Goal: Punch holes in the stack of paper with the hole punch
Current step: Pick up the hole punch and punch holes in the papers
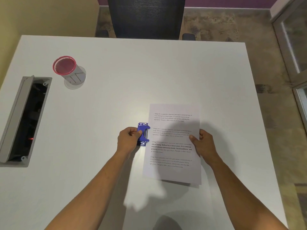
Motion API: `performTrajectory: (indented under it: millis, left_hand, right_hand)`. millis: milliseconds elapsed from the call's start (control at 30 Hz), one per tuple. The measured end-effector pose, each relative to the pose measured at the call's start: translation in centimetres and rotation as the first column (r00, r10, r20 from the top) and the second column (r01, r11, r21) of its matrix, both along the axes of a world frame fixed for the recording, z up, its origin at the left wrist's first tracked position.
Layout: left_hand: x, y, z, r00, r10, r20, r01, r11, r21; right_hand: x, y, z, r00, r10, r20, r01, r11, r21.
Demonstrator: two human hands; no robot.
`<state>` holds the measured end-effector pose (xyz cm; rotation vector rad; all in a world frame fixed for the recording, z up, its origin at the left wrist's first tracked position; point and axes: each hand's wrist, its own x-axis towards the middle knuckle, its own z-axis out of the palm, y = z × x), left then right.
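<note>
A small blue hole punch sits on the white table, just left of the stack of paper. My left hand grips the punch's handle from its left side. The printed stack lies flat with its left edge right beside the punch's mouth; whether the edge is inside the slot I cannot tell. My right hand pinches the stack's right edge, thumb on top of the sheets.
A red-rimmed mesh pen cup stands at the far left. An open cable box is set into the table's left side. A dark office chair is pushed in at the far edge. The table's right edge runs near the paper.
</note>
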<state>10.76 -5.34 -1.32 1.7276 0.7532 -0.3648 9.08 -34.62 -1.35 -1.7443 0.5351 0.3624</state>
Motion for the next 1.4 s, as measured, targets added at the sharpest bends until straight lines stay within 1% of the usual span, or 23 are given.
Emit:
performTrajectory:
  millis: [500, 700, 1100, 1233, 1400]
  left_hand:
    - [0.3, 0.4, 0.0, 0.999, -0.044, 0.002, 0.044, 0.999, 0.022]
    - [0.5, 0.3, 0.2, 0.998, -0.061, -0.001, 0.061, 0.997, 0.041]
    - [1.0, 0.8, -0.3, 0.998, -0.037, -0.058, 0.035, 0.999, -0.033]
    - [1.0, 0.7, 0.0, 0.997, -0.019, -0.070, 0.014, 0.998, -0.064]
    - [1.0, 0.7, 0.1, 0.997, -0.028, -0.076, 0.024, 0.998, -0.052]
  right_hand:
    - [1.3, 2.0, -0.3, 0.999, 0.025, 0.037, -0.024, 0.999, -0.024]
    - [1.3, 2.1, -0.5, 0.999, 0.024, 0.025, -0.023, 0.999, -0.042]
    - [1.0, 2.9, -1.0, 1.000, -0.027, 0.004, 0.027, 0.999, -0.040]
    - [1.1, 2.8, -1.2, 1.000, -0.020, 0.016, 0.021, 0.999, -0.035]
    - [1.2, 2.9, -1.3, 0.999, -0.034, 0.011, 0.034, 0.999, -0.035]
